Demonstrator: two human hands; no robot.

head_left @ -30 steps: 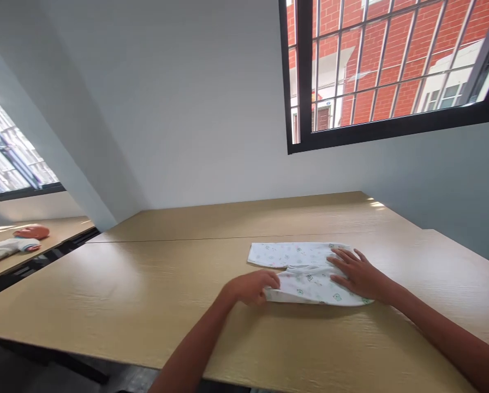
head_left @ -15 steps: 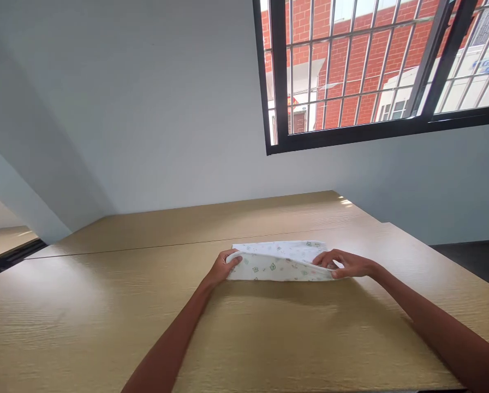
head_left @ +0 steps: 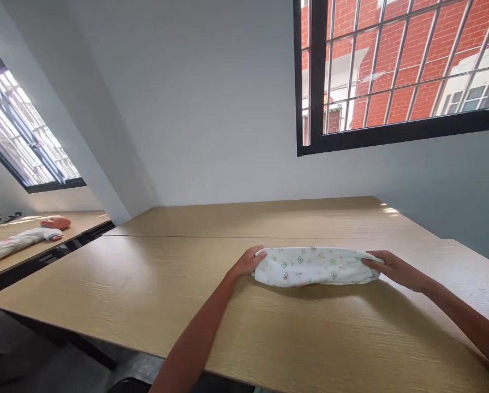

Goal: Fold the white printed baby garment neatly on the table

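Observation:
A white cloth (head_left: 316, 267) printed with small green bears and leaves lies folded into a long strip on the wooden table (head_left: 154, 295). At its left end, my left hand (head_left: 248, 261) grips the top corner, thumb in front and fingers behind. My right hand (head_left: 395, 270) pinches the upper edge at the other end, with its thumb over the front and its other fingers partly hidden. Between the hands the front face bulges slightly and hangs a little loose, with its lower edge close to the tabletop.
On another table (head_left: 93, 218) at the far left lies a baby doll (head_left: 57, 222) in white clothes. A plain wall (head_left: 220, 109) and a barred window (head_left: 400, 71) stand behind the table. The near table edge and dark floor show at lower left.
The view has swung left, bringing the doll into sight. The cloth's front layer now covers the back layer seen before. My right hand's fingers have moved from inside the fold to its top edge.

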